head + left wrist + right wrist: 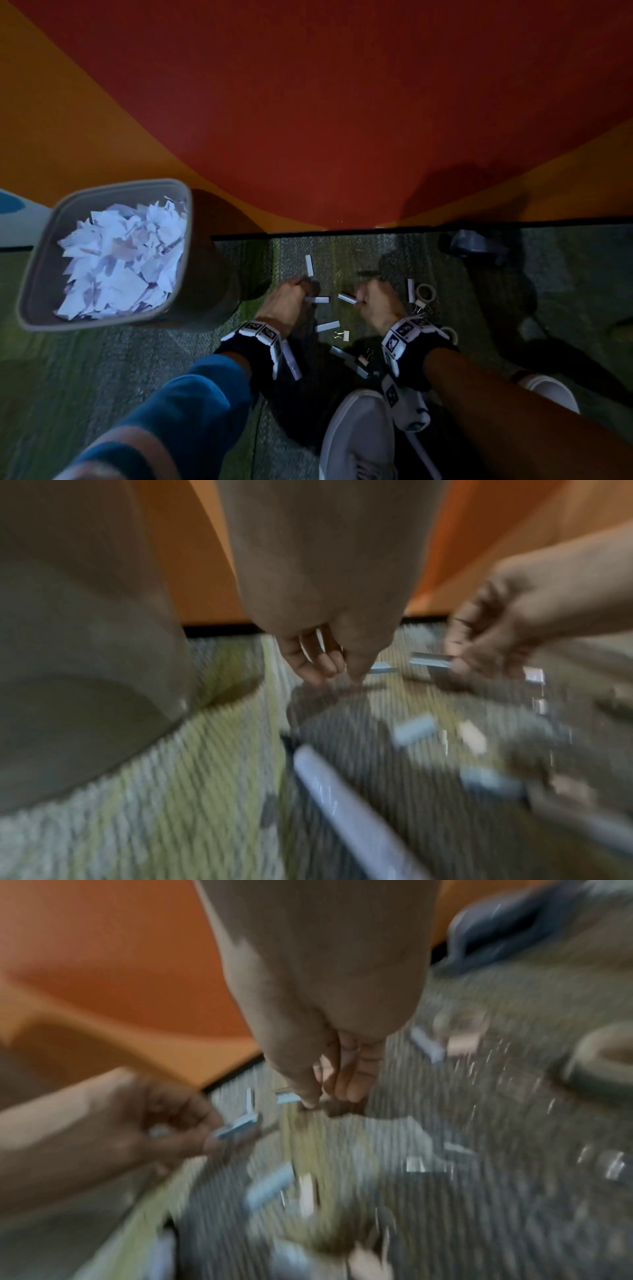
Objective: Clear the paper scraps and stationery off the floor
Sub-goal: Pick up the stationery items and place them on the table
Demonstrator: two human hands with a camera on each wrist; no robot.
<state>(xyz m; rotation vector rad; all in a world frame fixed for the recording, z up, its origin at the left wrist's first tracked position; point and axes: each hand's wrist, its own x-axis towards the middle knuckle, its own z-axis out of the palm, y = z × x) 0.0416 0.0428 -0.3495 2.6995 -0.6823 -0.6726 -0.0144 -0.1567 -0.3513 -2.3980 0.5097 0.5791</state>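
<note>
The bin (102, 257) is already heaped with torn paper, so most scraps look cleared. To the right of the bin, the left hand (291, 301) pinches one small white strip (317, 300) and the right hand (376, 301) pinches another (347, 298). More strips (327, 326), binder clips (340, 335) and tape rolls (424, 293) lie scattered on the grey-green carpet (102, 377), beside an orange and red wall (308, 102).

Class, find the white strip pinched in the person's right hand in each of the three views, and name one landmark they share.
Head: strip right of centre, in the right hand.
Left wrist: strip at right, mid-height.
Right wrist: strip just left of centre.
Shared landmark: orange wall.
</note>
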